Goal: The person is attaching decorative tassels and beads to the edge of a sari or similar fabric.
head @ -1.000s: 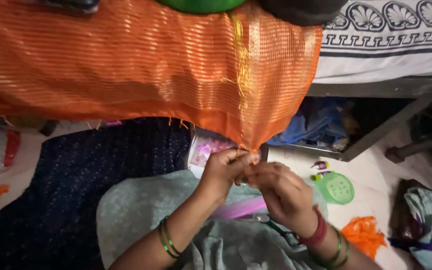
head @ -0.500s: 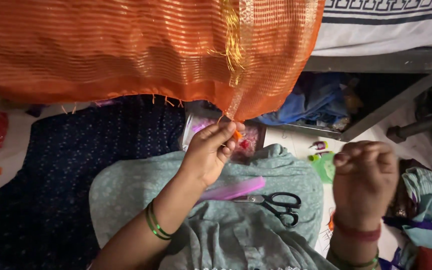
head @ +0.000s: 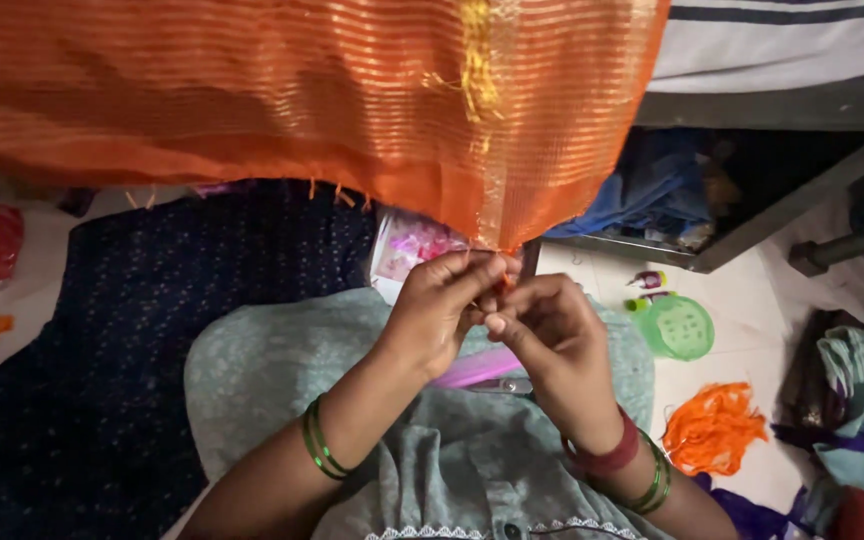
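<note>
A sheer orange cloth with gold stripes (head: 282, 100) hangs across the top of the view. Its lowest corner comes down to my hands. My left hand (head: 440, 310) pinches the cloth's fringe at that corner between thumb and fingers. My right hand (head: 550, 335) is pressed against the left, fingers closed on the same fringe threads. Green bangles sit on both wrists, with a red band on the right. A pink comb-like tool (head: 477, 367) and part of a pair of scissors (head: 514, 385) lie on my lap beneath the hands, on grey-green fabric (head: 282, 350).
A dark blue dotted cloth (head: 152, 330) covers the floor at left. A green round lid (head: 675, 328) and small bottles (head: 647, 280) lie on the white floor at right, with a bundle of orange threads (head: 714, 428). A metal bed frame (head: 782, 200) and folded clothes (head: 857, 390) are at right.
My right hand, raised apart at the right half a second ago, has come back to the cloth corner and joined the left hand. The scissors are now mostly hidden under the hands.
</note>
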